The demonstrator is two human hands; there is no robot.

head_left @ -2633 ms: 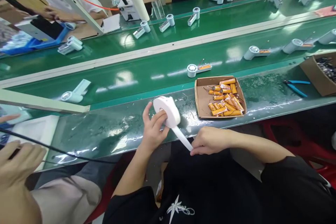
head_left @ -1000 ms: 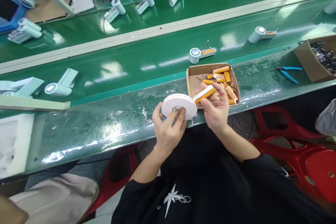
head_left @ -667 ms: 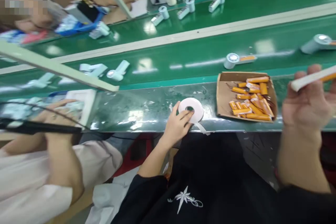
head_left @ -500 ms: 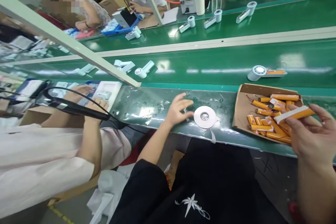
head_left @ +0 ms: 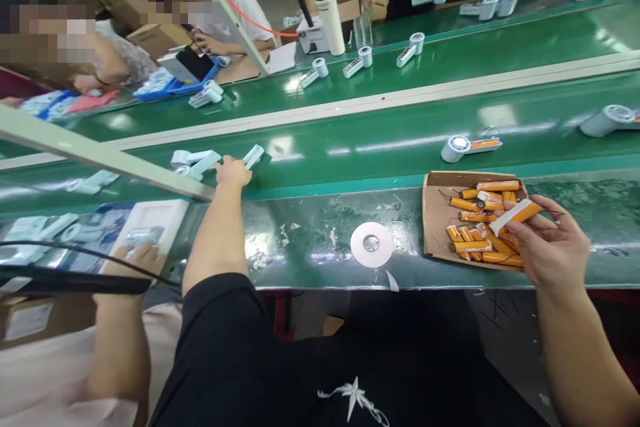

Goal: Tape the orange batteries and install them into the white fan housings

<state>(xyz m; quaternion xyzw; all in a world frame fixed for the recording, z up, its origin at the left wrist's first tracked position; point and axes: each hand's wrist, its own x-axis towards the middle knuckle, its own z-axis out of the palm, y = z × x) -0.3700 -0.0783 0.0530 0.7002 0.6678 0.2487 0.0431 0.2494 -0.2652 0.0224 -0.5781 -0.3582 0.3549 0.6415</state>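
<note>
My right hand holds an orange battery with a white strip along it and thin wires at its end. It is above the right part of a cardboard box of similar orange batteries. My left hand is stretched far out over the green conveyor belt, its fingers closed over the round head of a light blue handheld fan housing. Only the housing's open handle sticks out to the right of the hand. A roll of white tape lies flat on the bench, its loose end hanging at the front edge.
More light blue fan housings lie left of my left hand, beside a slanting metal post. A fan with an orange battery rests on the belt behind the box. At left, a co-worker's hand is at a white tray.
My left hand has gone from beside the tape roll to a fan housing on the belt. My right hand still holds the battery by the box. The view has shifted.
</note>
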